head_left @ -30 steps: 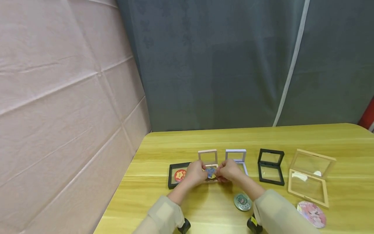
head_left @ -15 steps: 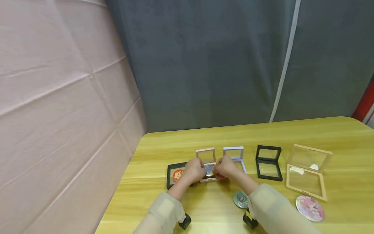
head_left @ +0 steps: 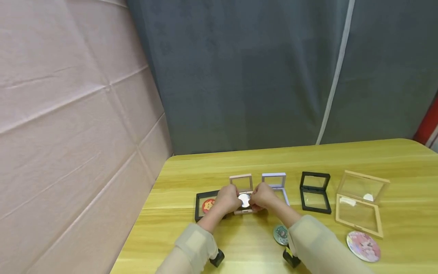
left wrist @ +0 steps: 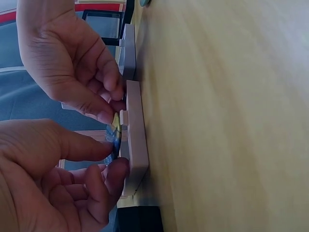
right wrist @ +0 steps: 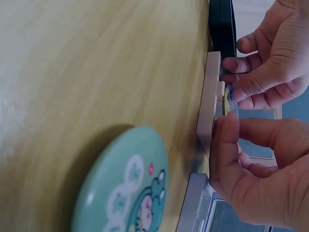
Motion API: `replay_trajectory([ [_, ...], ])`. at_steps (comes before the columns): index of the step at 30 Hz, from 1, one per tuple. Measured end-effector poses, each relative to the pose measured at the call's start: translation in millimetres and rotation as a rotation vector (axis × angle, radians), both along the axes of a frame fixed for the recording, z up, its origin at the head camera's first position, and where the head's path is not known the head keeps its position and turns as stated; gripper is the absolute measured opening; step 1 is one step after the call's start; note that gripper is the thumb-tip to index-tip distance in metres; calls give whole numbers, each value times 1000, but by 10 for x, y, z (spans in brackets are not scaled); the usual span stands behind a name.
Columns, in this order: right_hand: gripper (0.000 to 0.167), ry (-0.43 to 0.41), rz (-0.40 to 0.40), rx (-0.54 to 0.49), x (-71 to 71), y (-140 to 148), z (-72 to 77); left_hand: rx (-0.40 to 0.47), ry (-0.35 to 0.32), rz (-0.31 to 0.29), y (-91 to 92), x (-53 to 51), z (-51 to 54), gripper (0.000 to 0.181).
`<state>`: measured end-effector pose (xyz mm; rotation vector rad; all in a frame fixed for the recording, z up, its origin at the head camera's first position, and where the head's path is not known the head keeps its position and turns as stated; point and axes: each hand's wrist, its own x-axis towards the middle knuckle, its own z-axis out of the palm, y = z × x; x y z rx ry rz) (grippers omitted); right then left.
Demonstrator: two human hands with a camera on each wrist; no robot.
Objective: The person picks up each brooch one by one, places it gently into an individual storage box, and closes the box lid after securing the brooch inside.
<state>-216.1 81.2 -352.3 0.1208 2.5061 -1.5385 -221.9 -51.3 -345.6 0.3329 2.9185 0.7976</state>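
A small round badge (head_left: 244, 200), blue and yellow in the wrist views and white with glare in the head view, is held over the lower half of an opened pale pink display frame (left wrist: 137, 130). My left hand (head_left: 227, 198) pinches its left edge between thumb and fingers. On the opposite edge, my right hand (head_left: 262, 196) grips with thumb and fingertips. The badge (right wrist: 231, 100) stands close to the frame's front rim; fingers hide whether it touches the film. The frame's raised lid (head_left: 241, 176) stands up behind the hands.
Left lies a black frame (head_left: 197, 208) with a red star badge (head_left: 208, 206). Rightward stand opened lavender (head_left: 273, 174), black (head_left: 315, 187) and yellow wooden (head_left: 359, 228) frames. A green badge (head_left: 281, 234) and pink badge (head_left: 363, 246) lie nearer on the table (head_left: 253, 247).
The badge has tilted between the fingers, its face going from blue and yellow to white glare. Both hands stay at the pink frame; the head view has shifted slightly.
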Motion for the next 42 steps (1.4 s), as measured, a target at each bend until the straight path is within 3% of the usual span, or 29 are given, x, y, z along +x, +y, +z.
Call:
replay_trajectory([
  [9,29,33,-13,33,-4,-21,-60,-64,50,-28,8,7,-7,26],
  [17,28,114,7,169,4,-22,-103,-32,5,-23,12,9,-45,18],
  [27,35,127,7,150,18,-26,-90,-21,10,-9,33,10,-48,22],
  [42,32,170,-2,172,9,-35,-75,-61,34,4,58,-24,-58,28],
])
